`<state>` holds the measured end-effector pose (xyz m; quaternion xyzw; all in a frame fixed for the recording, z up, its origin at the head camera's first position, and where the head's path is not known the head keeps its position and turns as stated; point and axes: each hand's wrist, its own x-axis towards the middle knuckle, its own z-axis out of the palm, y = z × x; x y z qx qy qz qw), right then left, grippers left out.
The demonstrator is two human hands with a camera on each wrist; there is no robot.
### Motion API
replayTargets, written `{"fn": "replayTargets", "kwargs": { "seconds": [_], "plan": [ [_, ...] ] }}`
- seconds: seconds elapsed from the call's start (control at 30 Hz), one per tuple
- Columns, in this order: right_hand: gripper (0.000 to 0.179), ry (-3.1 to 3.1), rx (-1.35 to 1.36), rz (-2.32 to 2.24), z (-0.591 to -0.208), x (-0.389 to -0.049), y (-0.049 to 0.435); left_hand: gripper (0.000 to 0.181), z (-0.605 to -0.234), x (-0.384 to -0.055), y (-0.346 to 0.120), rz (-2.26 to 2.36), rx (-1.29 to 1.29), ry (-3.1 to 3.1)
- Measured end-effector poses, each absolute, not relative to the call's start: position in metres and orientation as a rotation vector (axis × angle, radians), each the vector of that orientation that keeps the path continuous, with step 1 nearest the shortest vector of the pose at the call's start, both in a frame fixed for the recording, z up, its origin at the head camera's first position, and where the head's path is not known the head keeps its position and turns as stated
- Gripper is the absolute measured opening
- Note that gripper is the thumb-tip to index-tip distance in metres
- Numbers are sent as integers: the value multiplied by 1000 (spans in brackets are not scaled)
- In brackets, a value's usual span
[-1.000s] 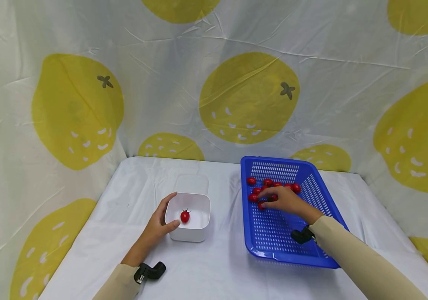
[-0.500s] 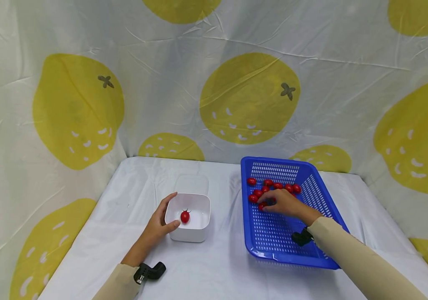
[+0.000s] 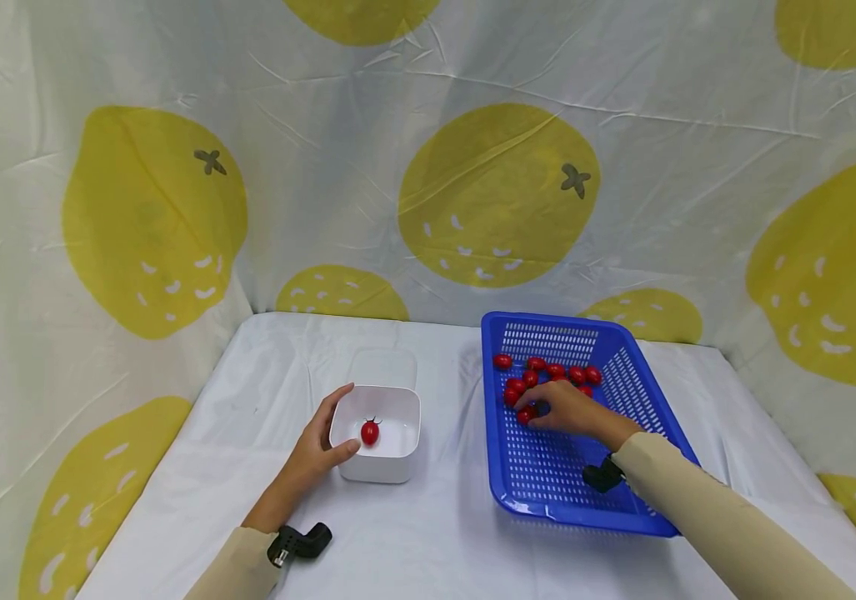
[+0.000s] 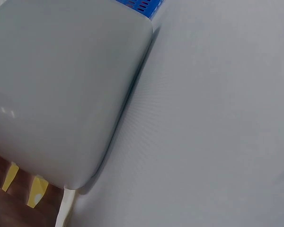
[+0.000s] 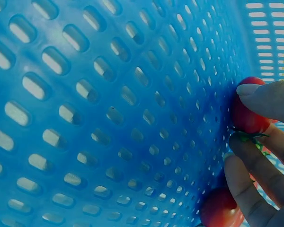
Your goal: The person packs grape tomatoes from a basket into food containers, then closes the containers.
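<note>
In the head view, my left hand holds a white square container by its left side, thumb at the front rim and fingers at the back. One cherry tomato with a green stem lies inside it. My right hand reaches down into a blue perforated basket. Thumb and fingers pinch a cherry tomato, with its green stem against the fingers in the right wrist view. Another tomato sits just below those fingers. The left wrist view shows the container's wall up close.
Several more cherry tomatoes lie toward the back of the basket. A clear lid rests on the white tablecloth behind the container. A curtain with lemon prints hangs around the table.
My right fingers have closed in on a front tomato and shifted it slightly; a tomato beside it has moved a little right. The left hand and container have stayed still.
</note>
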<state>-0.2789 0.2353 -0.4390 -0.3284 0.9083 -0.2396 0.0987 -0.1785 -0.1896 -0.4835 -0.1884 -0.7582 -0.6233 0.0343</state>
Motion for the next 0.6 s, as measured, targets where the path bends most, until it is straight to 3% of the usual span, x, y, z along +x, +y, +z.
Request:
{"fn": "replayTargets", "kwargs": {
  "seconds": [0.6],
  "plan": [
    [33, 2709, -942, -721, -435, -278, 234, 77, -486, -180, -191, -1928, -597, -2312]
  ]
}}
